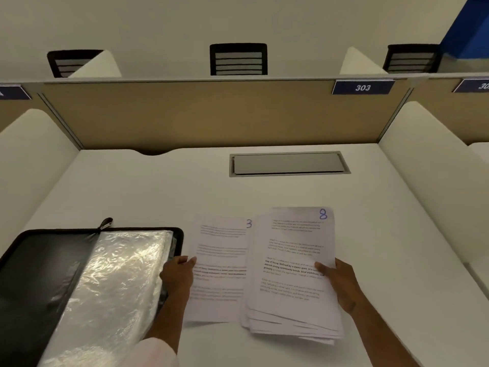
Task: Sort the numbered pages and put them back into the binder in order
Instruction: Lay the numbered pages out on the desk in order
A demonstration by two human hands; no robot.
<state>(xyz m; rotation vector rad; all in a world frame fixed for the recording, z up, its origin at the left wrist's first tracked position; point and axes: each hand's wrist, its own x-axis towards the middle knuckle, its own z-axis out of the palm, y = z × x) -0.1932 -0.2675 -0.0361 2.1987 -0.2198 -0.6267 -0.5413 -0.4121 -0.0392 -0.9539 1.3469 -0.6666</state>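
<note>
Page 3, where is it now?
Head view, low centre: page 3 is between the open binder and the page-8 stack, held by the left hand.

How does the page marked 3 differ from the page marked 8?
The page marked 3 is a single sheet in the left hand; the page marked 8 tops a thick, fanned stack in the right hand. The stack overlaps the single sheet's right edge. Both are white, printed, numbered in blue.

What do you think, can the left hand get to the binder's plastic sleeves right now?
Probably yes. The left hand sits at the edge of the open binder, and the plastic sleeves lie uncovered beside it. Its fingers pinch page 3, though, so that sheet would come along.
</note>
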